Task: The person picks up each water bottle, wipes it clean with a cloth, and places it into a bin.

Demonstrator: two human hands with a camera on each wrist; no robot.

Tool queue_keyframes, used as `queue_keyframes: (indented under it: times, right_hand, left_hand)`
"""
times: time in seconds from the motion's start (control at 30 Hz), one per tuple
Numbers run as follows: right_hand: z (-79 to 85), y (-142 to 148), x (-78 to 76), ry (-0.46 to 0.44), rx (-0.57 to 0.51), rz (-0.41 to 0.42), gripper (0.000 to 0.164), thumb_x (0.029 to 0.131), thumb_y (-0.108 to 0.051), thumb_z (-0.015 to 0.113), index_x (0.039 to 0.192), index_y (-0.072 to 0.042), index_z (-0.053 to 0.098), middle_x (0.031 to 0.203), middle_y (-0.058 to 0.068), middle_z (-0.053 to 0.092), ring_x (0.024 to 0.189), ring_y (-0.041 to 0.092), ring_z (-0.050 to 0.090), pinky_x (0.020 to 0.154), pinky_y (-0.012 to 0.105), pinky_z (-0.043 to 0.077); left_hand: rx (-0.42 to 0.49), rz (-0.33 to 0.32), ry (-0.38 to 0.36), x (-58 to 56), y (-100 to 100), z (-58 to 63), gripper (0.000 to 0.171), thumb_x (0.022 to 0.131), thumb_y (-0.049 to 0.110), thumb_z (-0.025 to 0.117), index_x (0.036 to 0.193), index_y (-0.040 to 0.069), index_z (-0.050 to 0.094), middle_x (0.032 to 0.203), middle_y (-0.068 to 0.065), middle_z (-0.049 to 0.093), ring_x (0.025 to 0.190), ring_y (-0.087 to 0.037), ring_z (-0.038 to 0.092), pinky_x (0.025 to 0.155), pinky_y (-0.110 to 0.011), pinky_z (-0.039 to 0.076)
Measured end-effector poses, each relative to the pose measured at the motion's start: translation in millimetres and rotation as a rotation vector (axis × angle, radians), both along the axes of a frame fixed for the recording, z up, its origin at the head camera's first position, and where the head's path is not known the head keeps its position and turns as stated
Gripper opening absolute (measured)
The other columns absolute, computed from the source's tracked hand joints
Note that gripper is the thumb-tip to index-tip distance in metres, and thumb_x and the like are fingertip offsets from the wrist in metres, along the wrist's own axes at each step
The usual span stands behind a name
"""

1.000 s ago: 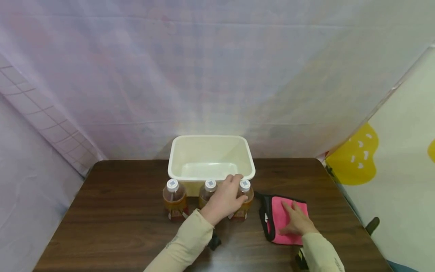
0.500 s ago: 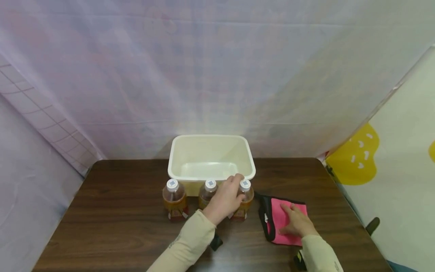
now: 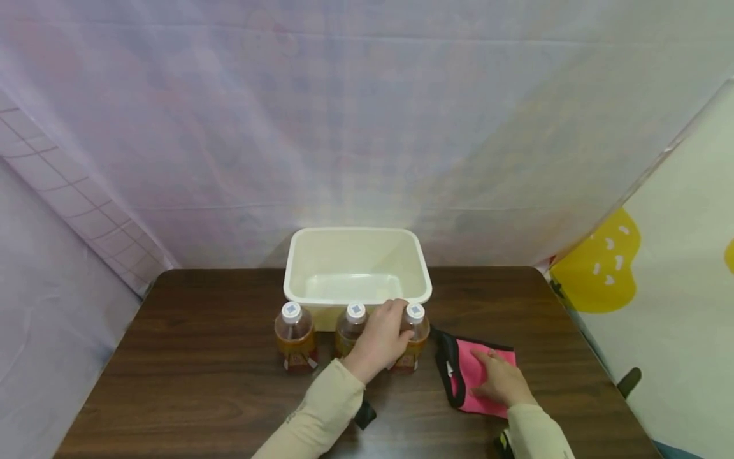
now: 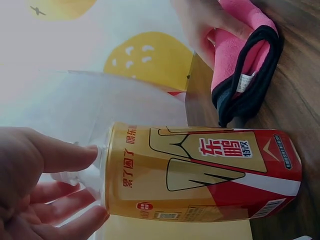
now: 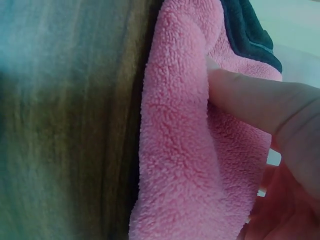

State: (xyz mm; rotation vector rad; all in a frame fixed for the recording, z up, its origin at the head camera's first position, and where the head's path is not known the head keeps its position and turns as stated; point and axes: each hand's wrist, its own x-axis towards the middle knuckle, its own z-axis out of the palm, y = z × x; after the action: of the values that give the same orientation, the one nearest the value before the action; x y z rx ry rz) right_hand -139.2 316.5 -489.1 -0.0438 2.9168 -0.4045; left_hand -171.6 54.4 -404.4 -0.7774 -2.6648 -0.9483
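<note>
My left hand (image 3: 380, 341) holds the upper part of the right-hand bottle (image 3: 414, 328); its thumb and fingers curve round the clear shoulder below the white cap. In the left wrist view this bottle (image 4: 200, 175) shows a gold and red label. Two similar capped drinks bottles, a left one (image 3: 295, 341) and a middle one (image 3: 348, 328), stand beside it, the middle one partly hidden by my hand. Over to the right, my right hand (image 3: 503, 379) pinches a folded pink plush cloth (image 3: 470, 370) with black trim. The thumb sinks into its pile (image 5: 175, 125) in the right wrist view.
Behind the bottles stands a white plastic tub (image 3: 355, 298), with nothing visible inside. The dark wooden table (image 3: 189, 357) reaches back to a pale fabric curtain (image 3: 355, 127). A black strap piece (image 3: 364, 415) shows beneath the left forearm.
My right thumb and fingers have drawn slightly closer, and the cloth's far right edge has pulled in. The left hand stays at the right-hand bottle, which has shifted very slightly right.
</note>
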Motion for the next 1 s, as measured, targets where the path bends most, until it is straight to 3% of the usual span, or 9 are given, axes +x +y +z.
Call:
queue_keyframes:
  times: [0.3,0.6,1.0]
  right_hand:
    - [-1.9,-7.7,8.1,0.087,0.011,0.018,0.058,0.064,-0.018,0.074,0.114,0.005,0.057,0.112,0.035,0.053,0.096,0.046,0.055,0.079,0.056,0.044]
    - [-6.2,-15.3,18.1,0.245,0.019,0.013,0.037,0.062,-0.012,0.073,0.095,-0.001,0.064,0.085,0.02,0.064,0.075,0.039,0.06,0.064,0.052,0.047]
    - [-4.8,-16.6,26.7,0.274,-0.074,-0.07,0.015,0.068,-0.004,0.066,0.083,-0.006,0.063,0.074,0.014,0.063,0.068,0.036,0.06,0.056,0.051,0.044]
  left_hand:
    - [-0.015,0.03,-0.007,-0.4,0.3,-2.8,0.039,0.076,0.016,0.072,0.109,0.003,0.055,0.096,-0.011,0.06,0.088,-0.024,0.058,0.078,-0.032,0.049]
    - [0.011,0.03,-0.04,-1.7,-1.0,-3.7,0.04,0.076,0.016,0.071,0.11,0.005,0.054,0.097,-0.01,0.063,0.091,-0.024,0.059,0.079,-0.033,0.048]
    - [0.027,0.019,-0.08,-2.5,0.3,-5.7,0.04,0.077,0.012,0.07,0.111,0.003,0.052,0.098,-0.011,0.06,0.091,-0.023,0.059,0.079,-0.031,0.049]
